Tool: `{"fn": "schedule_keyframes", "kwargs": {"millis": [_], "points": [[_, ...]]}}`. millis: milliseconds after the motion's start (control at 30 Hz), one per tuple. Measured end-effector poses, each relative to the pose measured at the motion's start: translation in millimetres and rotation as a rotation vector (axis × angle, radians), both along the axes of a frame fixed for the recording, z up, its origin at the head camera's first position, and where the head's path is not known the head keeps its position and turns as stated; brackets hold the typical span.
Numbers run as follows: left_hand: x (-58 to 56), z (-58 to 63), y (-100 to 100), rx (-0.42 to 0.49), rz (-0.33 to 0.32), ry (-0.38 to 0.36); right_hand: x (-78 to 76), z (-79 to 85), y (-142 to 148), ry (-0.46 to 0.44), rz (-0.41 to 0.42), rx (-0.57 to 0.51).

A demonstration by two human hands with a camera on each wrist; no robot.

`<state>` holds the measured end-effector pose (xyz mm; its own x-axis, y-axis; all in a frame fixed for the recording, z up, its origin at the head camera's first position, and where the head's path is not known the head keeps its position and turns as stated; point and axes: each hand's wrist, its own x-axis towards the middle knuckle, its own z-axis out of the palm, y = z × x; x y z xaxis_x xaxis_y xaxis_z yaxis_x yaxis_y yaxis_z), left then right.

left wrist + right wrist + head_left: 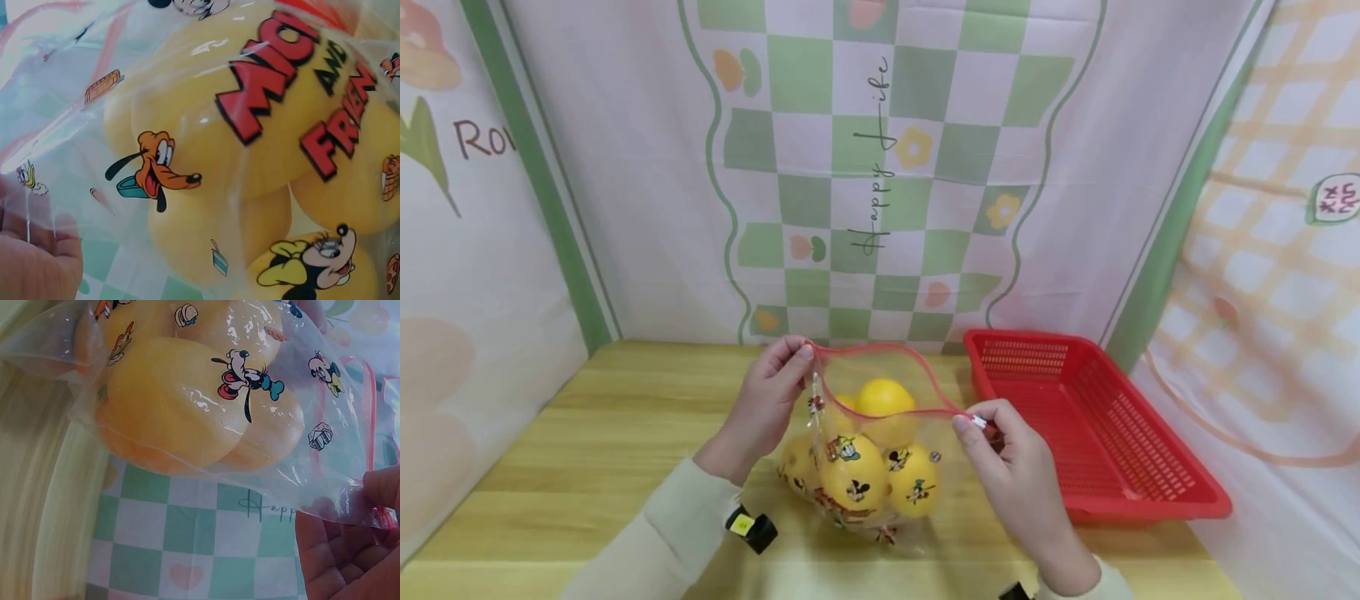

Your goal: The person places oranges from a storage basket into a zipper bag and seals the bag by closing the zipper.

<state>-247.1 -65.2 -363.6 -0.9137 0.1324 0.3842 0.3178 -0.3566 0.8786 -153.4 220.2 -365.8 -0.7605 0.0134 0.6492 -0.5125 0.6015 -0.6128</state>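
A clear zip bag (951, 467) with a red zip rim and cartoon prints holds several round yellow fruits (853, 475). Its mouth gapes in a loop, and one fruit (886, 398) shows through the opening at the top. My left hand (767, 387) pinches the rim's left corner between thumb and fingers. At the right corner, beside the white zip slider (978, 422), my right hand (1018, 475) pinches the rim. The left wrist view has the printed bag wall (187, 237) close up, the fruits pressed behind it. In the right wrist view my thumb and fingers (337, 550) grip the bag's corner.
Right of the bag, a red plastic basket (1150, 462) with perforated sides stands on the wood-grain table (587, 467). A printed curtain (925, 192) with green checks hangs behind the table, and more printed cloth (1262, 292) hangs at the sides.
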Motion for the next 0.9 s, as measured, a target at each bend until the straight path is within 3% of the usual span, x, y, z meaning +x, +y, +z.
{"fn": "schedule_keyframes", "kwargs": {"millis": [200,533,900], "points": [[10.3,-1.7,-4,0.102,0.103,-0.024,-16.9,4.6,-2,-0.043,-0.034,-0.048],[29.4,-9.5,-14,0.207,0.264,-0.017,-39.8,7.1,-8,-0.103,0.043,-0.196],[39.2,-17.5,-19,0.238,0.328,-0.019,-51.4,2.9,-12,-0.188,0.118,-0.348]]}}
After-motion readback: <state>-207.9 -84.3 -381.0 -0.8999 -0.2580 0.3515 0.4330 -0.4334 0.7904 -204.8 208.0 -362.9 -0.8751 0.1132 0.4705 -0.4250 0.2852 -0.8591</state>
